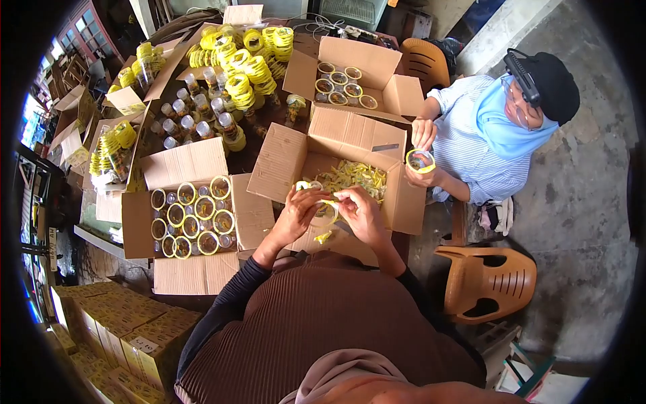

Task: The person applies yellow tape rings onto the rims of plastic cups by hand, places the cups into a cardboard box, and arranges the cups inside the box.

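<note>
A clear plastic jar with a yellow rim [326,215] is between my two hands, over the near side of an open carton [350,131]. My left hand [301,214] is closed around the jar's left side. Thumb and fingers of my right hand [362,214] are pinched together at the jar's upper right rim; whether they also hold a small strip is too fine to tell. Yellow plastic scraps [356,178] fill part of the carton below. Another yellow-rimmed piece [308,185] shows just beyond my left fingers. One crumpled yellow scrap [324,237] lies on the near flap.
To the left, a carton [138,229] holds several yellow-rimmed jars. Stacked yellow rings [245,74] and filled clear jars [195,114] stand farther back. Another jar carton [363,57] sits behind. A co-worker [484,128] at right holds a yellow-rimmed jar [420,161]. An orange chair [488,283] is nearby.
</note>
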The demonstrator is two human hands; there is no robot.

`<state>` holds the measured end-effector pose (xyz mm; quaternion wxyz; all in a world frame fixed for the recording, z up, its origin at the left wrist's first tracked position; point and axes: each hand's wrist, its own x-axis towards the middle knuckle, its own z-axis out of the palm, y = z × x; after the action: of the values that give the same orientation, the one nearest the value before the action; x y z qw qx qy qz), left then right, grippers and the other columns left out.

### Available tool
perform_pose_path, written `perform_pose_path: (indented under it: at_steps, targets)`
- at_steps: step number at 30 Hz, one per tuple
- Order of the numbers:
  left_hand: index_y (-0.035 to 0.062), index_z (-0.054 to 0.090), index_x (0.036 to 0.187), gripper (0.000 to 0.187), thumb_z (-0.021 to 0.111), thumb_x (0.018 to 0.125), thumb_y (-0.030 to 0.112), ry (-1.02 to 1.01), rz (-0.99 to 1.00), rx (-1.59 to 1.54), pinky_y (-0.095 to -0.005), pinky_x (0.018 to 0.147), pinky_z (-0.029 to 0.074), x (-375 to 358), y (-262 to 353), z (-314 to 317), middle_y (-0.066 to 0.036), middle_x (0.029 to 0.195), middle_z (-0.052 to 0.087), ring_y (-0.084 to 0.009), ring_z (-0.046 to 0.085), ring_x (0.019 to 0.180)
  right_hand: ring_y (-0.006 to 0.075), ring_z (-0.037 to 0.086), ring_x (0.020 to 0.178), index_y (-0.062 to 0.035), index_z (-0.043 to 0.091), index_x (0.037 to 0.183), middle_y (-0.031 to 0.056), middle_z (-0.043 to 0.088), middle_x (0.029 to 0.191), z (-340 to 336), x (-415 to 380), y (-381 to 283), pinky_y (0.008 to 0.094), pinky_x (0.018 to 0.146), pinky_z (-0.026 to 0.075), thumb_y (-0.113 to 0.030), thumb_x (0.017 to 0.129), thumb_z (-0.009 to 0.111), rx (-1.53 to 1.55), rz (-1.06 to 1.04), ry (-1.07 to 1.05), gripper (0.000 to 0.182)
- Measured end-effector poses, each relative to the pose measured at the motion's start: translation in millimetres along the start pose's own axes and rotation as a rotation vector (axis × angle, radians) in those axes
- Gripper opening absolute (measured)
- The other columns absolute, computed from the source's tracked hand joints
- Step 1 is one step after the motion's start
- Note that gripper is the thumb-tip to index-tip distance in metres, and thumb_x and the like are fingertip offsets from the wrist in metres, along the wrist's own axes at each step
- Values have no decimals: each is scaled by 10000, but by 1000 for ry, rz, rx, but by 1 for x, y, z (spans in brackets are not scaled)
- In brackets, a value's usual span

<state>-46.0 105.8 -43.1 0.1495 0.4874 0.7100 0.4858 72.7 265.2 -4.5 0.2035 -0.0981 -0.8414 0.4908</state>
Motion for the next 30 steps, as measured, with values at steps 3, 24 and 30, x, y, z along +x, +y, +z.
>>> perform_pose_path:
  at_steps: [3,24,30]
  targets:
    - [94,610,1194,264,558,938,131,5,57,220,-578,1131,181,-1,2,5,-59,1229,621,-244,524,1225,276,614,853,-17,631,986,97,612,896,-3,3,-11,356,711,512,-79,854,681,-178,-101,-31,154]
    - [85,674,1045,217,644,830,91,126,173,602,-685,1124,52,0,21,3,-6,1011,692,-169,604,1040,287,640,761,1,644,891,117,643,846,8,1,2,351,678,512,2,788,664,-98,-106,8,104]
    - [58,674,1004,197,600,826,96,224,172,619,-732,1089,62,0,19,14,-32,997,677,-180,599,1003,281,642,757,0,631,872,128,640,842,24,2,17,349,674,509,21,765,673,-131,-119,115,117]
